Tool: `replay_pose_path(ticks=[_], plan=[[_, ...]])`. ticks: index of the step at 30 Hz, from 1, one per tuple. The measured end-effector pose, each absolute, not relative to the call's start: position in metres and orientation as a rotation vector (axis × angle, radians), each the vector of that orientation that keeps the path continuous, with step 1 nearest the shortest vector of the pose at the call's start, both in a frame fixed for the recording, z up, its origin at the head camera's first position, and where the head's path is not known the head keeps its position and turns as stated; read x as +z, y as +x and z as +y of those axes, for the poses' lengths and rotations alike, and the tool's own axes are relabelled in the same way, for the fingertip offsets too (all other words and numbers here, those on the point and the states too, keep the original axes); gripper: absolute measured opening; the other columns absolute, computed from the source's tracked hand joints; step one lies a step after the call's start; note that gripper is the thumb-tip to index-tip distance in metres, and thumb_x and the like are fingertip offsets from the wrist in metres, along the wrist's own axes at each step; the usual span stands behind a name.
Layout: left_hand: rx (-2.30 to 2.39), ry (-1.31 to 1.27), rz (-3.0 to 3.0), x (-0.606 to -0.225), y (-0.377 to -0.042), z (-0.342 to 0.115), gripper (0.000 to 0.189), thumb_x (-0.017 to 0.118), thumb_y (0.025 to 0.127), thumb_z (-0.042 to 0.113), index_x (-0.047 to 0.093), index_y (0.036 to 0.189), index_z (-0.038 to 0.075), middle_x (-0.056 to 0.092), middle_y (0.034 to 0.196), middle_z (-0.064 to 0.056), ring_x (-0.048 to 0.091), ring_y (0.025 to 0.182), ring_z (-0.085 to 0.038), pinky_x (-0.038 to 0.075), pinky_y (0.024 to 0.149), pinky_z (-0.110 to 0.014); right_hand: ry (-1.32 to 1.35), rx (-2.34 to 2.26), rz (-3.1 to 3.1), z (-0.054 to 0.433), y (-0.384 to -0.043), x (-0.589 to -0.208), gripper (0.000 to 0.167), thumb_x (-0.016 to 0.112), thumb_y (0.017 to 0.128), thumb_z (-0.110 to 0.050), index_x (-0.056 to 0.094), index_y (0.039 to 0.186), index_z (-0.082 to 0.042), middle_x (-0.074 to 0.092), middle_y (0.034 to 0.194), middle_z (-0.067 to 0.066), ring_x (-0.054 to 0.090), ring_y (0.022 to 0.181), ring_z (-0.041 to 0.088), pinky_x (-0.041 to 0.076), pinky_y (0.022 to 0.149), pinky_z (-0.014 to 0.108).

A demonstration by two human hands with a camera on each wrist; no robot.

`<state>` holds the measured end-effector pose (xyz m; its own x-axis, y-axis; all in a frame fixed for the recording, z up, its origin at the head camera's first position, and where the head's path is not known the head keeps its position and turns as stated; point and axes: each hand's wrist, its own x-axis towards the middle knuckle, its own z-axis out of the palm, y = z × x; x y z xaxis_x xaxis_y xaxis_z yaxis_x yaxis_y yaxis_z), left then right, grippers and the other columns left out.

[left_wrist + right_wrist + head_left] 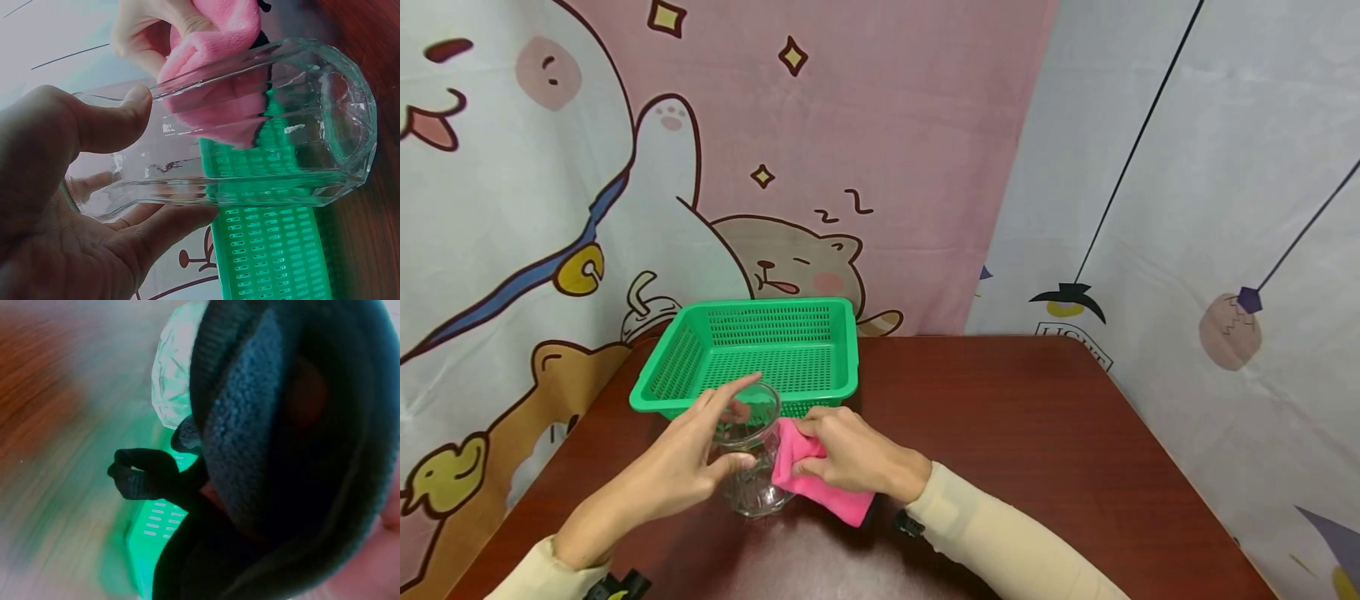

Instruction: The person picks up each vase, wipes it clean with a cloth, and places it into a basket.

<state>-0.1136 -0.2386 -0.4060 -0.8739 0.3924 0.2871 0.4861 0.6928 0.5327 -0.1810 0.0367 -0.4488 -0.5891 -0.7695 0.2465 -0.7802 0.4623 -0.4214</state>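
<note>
In the head view my left hand [673, 467] grips a clear glass jar [758, 497] near its round mouth, thumb on the near side and fingers around the far side. The left wrist view shows the jar's [312, 125] faceted walls and thick base. My right hand [857, 454] pinches a pink cloth [842, 502] and holds it against the jar's right side. Dark fabric backs the cloth [244, 425], and a dark loop sticks out from it in the right wrist view. The cloth's folds hide part of the right fingers.
Just behind the jar, a green perforated plastic basket [850, 367] stands at the back left of the brown wooden table [1000, 433]. A cartoon-printed curtain [925, 167] hangs along the table's back and sides.
</note>
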Motion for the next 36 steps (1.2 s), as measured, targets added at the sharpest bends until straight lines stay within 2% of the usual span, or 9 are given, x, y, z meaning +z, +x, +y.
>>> replay_pose_path(ticks=[8, 12, 18, 25, 31, 36], plan=[[-0.91, -0.727, -2.745, -0.406, -0.114, -0.238, 0.106, 0.096, 0.096, 0.008, 0.035, 0.181, 0.026, 0.07, 0.135, -0.009, 0.074, 0.13, -0.032, 0.067, 0.082, -0.033, 1.387, 0.884, -2.595, 0.035, -0.18, -0.443, 0.045, 0.09, 0.106, -0.023, 0.08, 0.144, -0.002, 0.083, 0.133, 0.01, 0.073, 0.109, 0.009, 0.055, 0.088, 0.008], [-0.914, -0.731, -2.741, -0.406, -0.115, -0.238, 0.106, 0.096, 0.096, 0.011, 0.035, 0.181, 0.026, 0.07, 0.136, -0.009, 0.074, 0.13, -0.033, 0.067, 0.082, -0.034, 1.384, 0.924, -2.531, 0.033, -0.181, -0.441, 0.039, 0.09, 0.105, -0.022, 0.083, 0.139, -0.004, 0.083, 0.129, 0.008, 0.072, 0.108, 0.01, 0.056, 0.089, 0.009], [-0.912, -0.733, -2.74, -0.407, -0.114, -0.239, 0.106, 0.097, 0.096, 0.013, 0.035, 0.181, 0.027, 0.07, 0.136, -0.008, 0.073, 0.13, -0.031, 0.064, 0.083, -0.029, 1.372, 1.028, -2.456, 0.032, -0.181, -0.438, 0.027, 0.091, 0.104, -0.02, 0.086, 0.128, -0.008, 0.082, 0.126, 0.005, 0.071, 0.108, 0.011, 0.055, 0.082, 0.009], [-0.877, -0.757, -2.72, -0.406, -0.115, -0.239, 0.106, 0.097, 0.095, 0.012, 0.036, 0.181, 0.026, 0.07, 0.133, -0.007, 0.075, 0.127, -0.03, 0.063, 0.084, -0.029, 1.326, 1.102, -2.421, 0.032, -0.18, -0.437, 0.032, 0.093, 0.102, -0.022, 0.086, 0.131, -0.011, 0.083, 0.129, 0.004, 0.074, 0.115, 0.013, 0.056, 0.086, 0.011], [-0.878, -0.765, -2.713, -0.406, -0.116, -0.238, 0.107, 0.098, 0.094, 0.008, 0.037, 0.18, 0.025, 0.07, 0.131, -0.008, 0.075, 0.124, -0.03, 0.062, 0.082, -0.028, 1.278, 1.184, -2.368, 0.033, -0.18, -0.434, 0.029, 0.095, 0.1, -0.018, 0.086, 0.127, -0.011, 0.084, 0.121, 0.003, 0.071, 0.104, 0.011, 0.056, 0.08, 0.014], [-0.875, -0.758, -2.713, -0.405, -0.115, -0.238, 0.106, 0.098, 0.094, 0.011, 0.037, 0.18, 0.024, 0.071, 0.133, -0.009, 0.075, 0.124, -0.03, 0.062, 0.082, -0.028, 1.243, 1.24, -2.316, 0.036, -0.181, -0.431, 0.038, 0.095, 0.099, -0.016, 0.085, 0.135, -0.01, 0.085, 0.127, 0.004, 0.074, 0.11, 0.014, 0.06, 0.083, 0.017]])
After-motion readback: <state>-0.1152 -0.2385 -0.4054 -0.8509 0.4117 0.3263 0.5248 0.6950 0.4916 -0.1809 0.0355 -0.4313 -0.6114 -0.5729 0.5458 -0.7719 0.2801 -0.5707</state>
